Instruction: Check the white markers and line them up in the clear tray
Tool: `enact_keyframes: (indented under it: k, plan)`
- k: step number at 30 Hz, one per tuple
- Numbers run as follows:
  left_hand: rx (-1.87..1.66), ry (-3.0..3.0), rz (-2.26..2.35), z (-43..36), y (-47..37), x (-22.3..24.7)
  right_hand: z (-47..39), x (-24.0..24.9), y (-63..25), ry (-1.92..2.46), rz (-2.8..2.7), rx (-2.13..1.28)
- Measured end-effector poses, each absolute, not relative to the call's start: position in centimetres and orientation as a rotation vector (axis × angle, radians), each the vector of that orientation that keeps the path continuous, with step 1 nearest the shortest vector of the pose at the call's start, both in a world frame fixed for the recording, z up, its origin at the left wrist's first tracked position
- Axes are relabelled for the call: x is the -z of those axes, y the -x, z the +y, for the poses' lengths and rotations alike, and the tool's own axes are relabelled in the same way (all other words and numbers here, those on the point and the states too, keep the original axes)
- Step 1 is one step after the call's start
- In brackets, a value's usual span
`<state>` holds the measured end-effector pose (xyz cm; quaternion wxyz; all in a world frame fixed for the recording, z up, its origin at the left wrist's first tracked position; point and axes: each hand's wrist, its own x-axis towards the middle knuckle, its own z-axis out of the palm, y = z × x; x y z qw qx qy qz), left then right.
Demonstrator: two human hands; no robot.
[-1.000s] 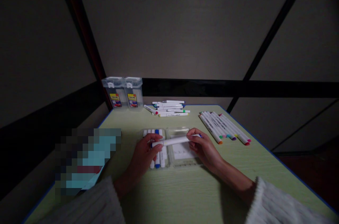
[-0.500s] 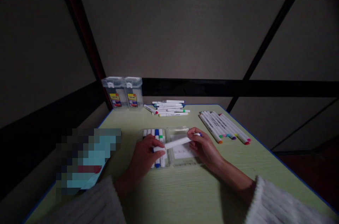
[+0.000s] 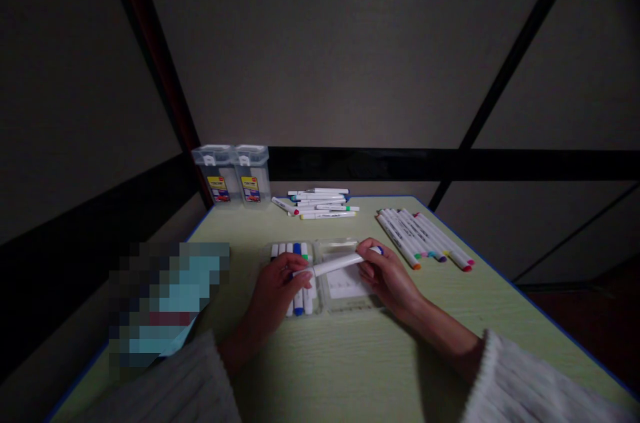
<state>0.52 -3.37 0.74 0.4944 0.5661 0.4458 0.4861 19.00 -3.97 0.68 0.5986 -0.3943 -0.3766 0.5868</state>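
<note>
A white marker (image 3: 343,264) is held slantwise above an open clear case (image 3: 321,300). My right hand (image 3: 387,276) pinches its purple-blue end, and my left hand (image 3: 277,286) has thumb and fingers closed on its left end. Whether that left end is a cap or part of the barrel is too small to tell. Beneath my left hand, several markers (image 3: 299,300) with white, blue and green parts lie side by side in the left half of the case. The right half holds a white printed sheet (image 3: 345,283).
Two clear lidded boxes (image 3: 231,176) stand at the back left of the table (image 3: 330,370). A pile of markers (image 3: 323,203) lies at the back, and a row of markers (image 3: 420,236) at the right. A pixelated light-blue item (image 3: 175,303) is at the left.
Both hands have risen slightly with the marker, which has lifted a little off the case. My left fingers have shifted on its left end.
</note>
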Motion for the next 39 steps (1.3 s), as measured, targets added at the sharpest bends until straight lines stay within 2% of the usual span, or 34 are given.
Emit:
enact_keyframes:
  k: [22, 39]
  plan:
    - [-1.085, -1.56, 1.029, -4.1, -0.6, -0.1, -3.9, -0.4, -18.9, 0.834, -0.826, -1.416]
    - [-1.135, -1.459, 1.026, -3.5, -0.4, 0.7, -4.4, -0.7, -18.7, 0.892, -0.898, -1.376]
